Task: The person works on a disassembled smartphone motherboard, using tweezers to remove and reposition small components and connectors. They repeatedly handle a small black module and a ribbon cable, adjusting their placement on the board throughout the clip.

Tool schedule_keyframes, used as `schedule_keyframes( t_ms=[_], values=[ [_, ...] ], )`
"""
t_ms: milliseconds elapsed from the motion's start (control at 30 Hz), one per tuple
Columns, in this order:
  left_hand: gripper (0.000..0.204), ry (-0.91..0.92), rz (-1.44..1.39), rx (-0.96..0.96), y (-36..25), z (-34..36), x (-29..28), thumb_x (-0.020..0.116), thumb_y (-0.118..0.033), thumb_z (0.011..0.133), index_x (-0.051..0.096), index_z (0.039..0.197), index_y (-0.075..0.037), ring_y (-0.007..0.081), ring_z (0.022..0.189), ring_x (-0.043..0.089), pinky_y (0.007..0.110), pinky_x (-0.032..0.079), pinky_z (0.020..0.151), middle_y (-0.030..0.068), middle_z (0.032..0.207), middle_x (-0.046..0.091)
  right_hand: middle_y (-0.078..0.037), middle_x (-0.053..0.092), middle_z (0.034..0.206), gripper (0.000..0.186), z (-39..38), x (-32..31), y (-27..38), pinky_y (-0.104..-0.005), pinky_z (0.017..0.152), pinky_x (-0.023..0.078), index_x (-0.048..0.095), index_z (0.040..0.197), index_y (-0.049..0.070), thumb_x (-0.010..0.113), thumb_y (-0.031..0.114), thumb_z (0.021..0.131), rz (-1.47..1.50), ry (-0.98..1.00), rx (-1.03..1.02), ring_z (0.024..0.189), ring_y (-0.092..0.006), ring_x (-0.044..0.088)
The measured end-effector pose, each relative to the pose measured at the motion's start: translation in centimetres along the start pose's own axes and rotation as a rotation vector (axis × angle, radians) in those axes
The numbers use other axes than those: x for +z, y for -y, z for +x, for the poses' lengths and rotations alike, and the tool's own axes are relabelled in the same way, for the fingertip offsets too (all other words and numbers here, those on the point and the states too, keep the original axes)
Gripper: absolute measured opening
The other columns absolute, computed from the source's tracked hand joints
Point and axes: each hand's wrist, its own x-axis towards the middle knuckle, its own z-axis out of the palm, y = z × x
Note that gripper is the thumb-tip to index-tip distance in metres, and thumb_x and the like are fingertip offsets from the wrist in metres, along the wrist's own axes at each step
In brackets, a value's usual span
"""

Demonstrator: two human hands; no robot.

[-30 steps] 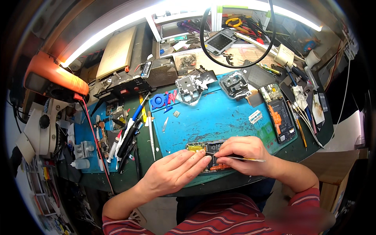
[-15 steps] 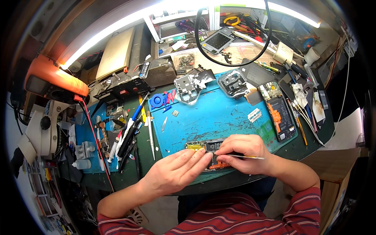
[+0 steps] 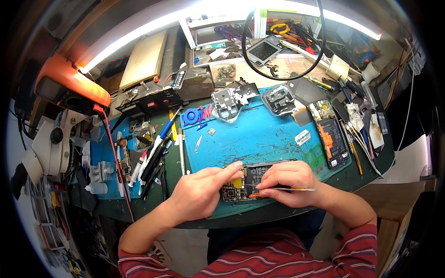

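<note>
Head view: okay, from where I'm standing, the opened phone (image 3: 254,175) lies sideways close to the front edge of the blue mat (image 3: 232,150), and only a thin strip of mat plus a dark band of tabletop (image 3: 174,164) sits between it and the person. Right hand (image 3: 292,183) is pinching a thin tool (image 3: 305,189), thumb against fingers, tip pointed left over the phone. Left hand (image 3: 199,192) is at the phone's left end, index finger stretched out over the top corner, the others curled; can't tell if it's gripping anything.

Roomiest bit is the scuffed mat beyond the phone, with a razor blade (image 3: 302,137) toward the right. Right side's tighter: a second opened phone (image 3: 330,136) near the mat's right edge, then a crowd of pens and cables. On the left, a pile of pens and a black handle (image 3: 155,160) lie just off the mat, with a small bottle (image 3: 96,187) farther out.

Along the back are clear plastic cases (image 3: 280,100) and a metal box (image 3: 194,83). Orange meter (image 3: 74,85) up left, bright light tube (image 3: 130,41) overhead, wooden cabinet (image 3: 394,204) below right.
</note>
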Motion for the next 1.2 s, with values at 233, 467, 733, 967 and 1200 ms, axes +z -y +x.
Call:
schedule_keyframes(
  t_ms=[233,467,733,967,1200],
  values=[
    [0.037,0.219,0.002,0.236,1.8,0.8,-2.3,0.08,-0.024,0.094,0.076,0.124,-0.005,0.0295,0.112,0.074,0.039,0.063,0.092,0.0088,0.126,0.071,-0.007,0.078,0.09,0.015,0.2,0.0,0.0,-0.0358,0.067,0.06,0.078,0.097,0.008,0.088,0.012,0.087,-0.021,0.033,-0.04,0.08,-0.025,0.076],
    [0.048,0.299,0.105,0.292,2.1,0.5,-2.3,0.074,-0.04,0.098,0.075,0.132,-0.008,0.024,0.117,0.072,0.037,0.062,0.095,0.0064,0.131,0.069,-0.006,0.077,0.09,0.014,0.3,0.0,0.0,-0.0361,0.067,0.06,0.078,0.096,0.008,0.088,0.011,0.087,-0.017,0.048,-0.042,0.079,-0.0244,0.076],
    [0.047,0.285,0.122,0.296,2.2,0.4,-2.1,0.075,-0.04,0.097,0.076,0.133,-0.009,0.0209,0.117,0.072,0.035,0.062,0.093,0.0044,0.131,0.069,-0.005,0.077,0.091,0.013,0.2,0.1,0.0,-0.0356,0.067,0.059,0.078,0.096,0.008,0.088,0.011,0.087,-0.018,0.056,-0.044,0.079,-0.0241,0.076],
    [0.048,0.281,0.123,0.295,2.2,0.5,-2.1,0.076,-0.039,0.096,0.075,0.134,-0.01,0.0203,0.116,0.073,0.034,0.063,0.091,0.0037,0.13,0.069,-0.005,0.077,0.09,0.013,0.2,0.1,0.0,-0.0358,0.065,0.059,0.078,0.095,0.009,0.088,0.011,0.087,-0.026,0.047,-0.037,0.078,-0.024,0.076],
    [0.049,0.287,0.137,0.297,2.0,0.6,-2.1,0.076,-0.039,0.095,0.075,0.135,-0.01,0.0197,0.116,0.073,0.033,0.063,0.091,0.0031,0.13,0.069,-0.005,0.077,0.09,0.013,0.2,0.1,0.0,-0.0362,0.065,0.059,0.078,0.095,0.009,0.087,0.011,0.088,-0.017,0.049,-0.028,0.078,-0.0246,0.075]
  ],
)
